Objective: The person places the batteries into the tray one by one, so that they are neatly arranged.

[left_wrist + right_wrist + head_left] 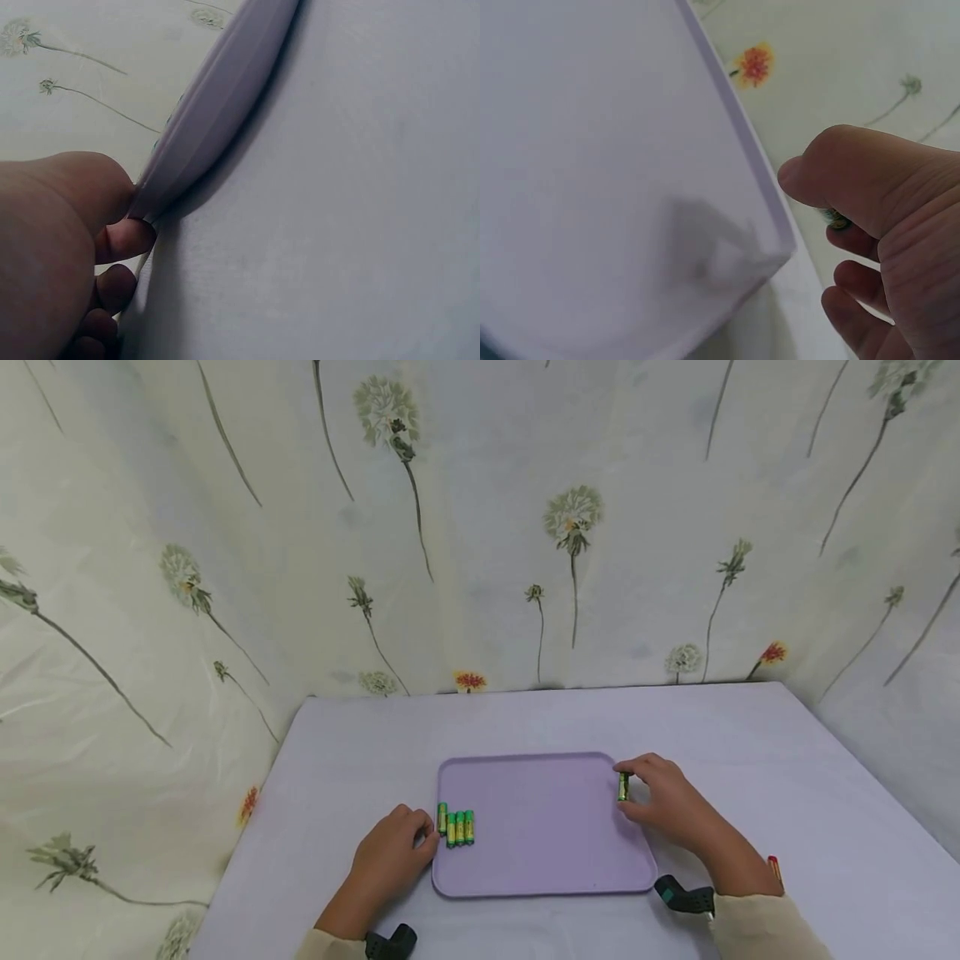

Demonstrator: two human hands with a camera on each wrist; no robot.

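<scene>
Right hand (667,802) pinches a small green-and-yellow cylindrical battery (622,786) between thumb and fingertips, at the right rim of the flat lilac plastic tray (543,852). Left hand (390,856) rests at the tray's left edge, thumb on the rim and fingers curled beneath it, gripping the tray. Four matching batteries (456,825) lie side by side on the tray just beside that hand. Tray sits on the pale lilac table (787,760). Judgement: the battery is light, rigid, smooth and prone to rolling; best held across its midsection.
</scene>
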